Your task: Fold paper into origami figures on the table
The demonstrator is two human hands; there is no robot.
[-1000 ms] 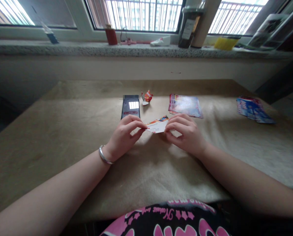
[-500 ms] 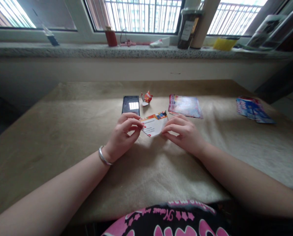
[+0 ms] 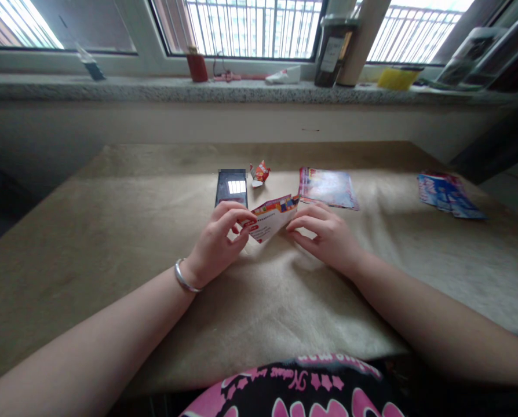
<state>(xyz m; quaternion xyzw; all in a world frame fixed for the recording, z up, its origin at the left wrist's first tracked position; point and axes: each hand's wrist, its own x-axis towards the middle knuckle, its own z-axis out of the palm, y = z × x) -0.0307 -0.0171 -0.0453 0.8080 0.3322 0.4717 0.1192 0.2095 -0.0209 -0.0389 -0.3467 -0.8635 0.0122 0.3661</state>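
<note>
A small printed paper card (image 3: pixel 270 217), white with a colourful top edge, is held up between both hands over the tan cloth-covered table (image 3: pixel 111 231). My left hand (image 3: pixel 218 240), with a silver bangle at the wrist, pinches the card's left edge. My right hand (image 3: pixel 326 234) pinches its right corner with fingers curled. The card is tilted up, its lower corner pointing down toward the cloth.
A dark phone (image 3: pixel 232 186) lies just beyond my left hand, a small folded red paper piece (image 3: pixel 259 172) beside it. A printed sheet (image 3: pixel 326 186) lies beyond my right hand, blue sheets (image 3: pixel 448 193) at far right. The windowsill (image 3: pixel 154 88) holds several items.
The card has been raised from nearly flat to steeply tilted, its face turned toward me. Both hands stayed in place, still pinching it.
</note>
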